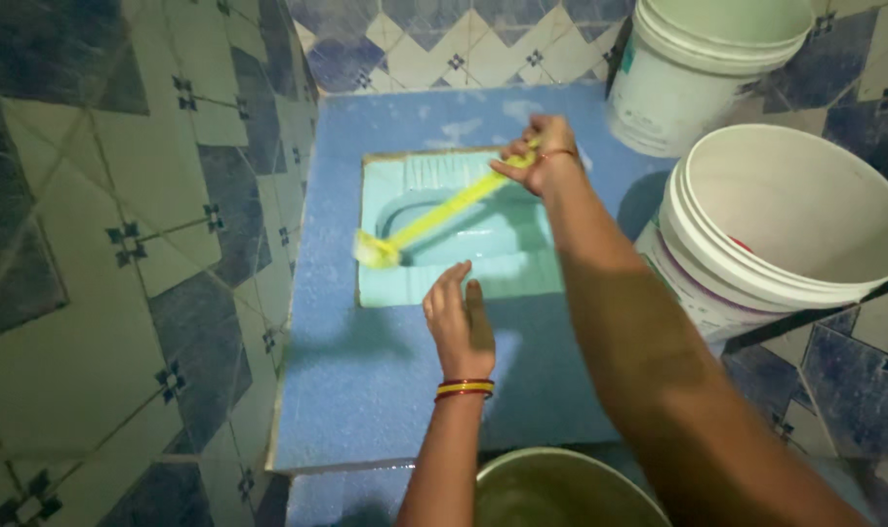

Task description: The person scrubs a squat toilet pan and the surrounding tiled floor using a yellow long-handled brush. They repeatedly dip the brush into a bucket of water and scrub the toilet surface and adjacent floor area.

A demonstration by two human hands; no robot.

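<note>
two white buckets (756, 224) | steel bowl (561, 488) | tiled wall (122, 244)

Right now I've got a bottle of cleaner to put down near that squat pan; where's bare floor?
The blue platform is bare left of the left hand, between the squat pan and the tiled wall. A narrow bare strip runs behind the pan. The right side is crowded: two white buckets and the right hand with the yellow brush.

Blue-patterned tiled walls (122, 244), blue floor (366, 390)
</note>
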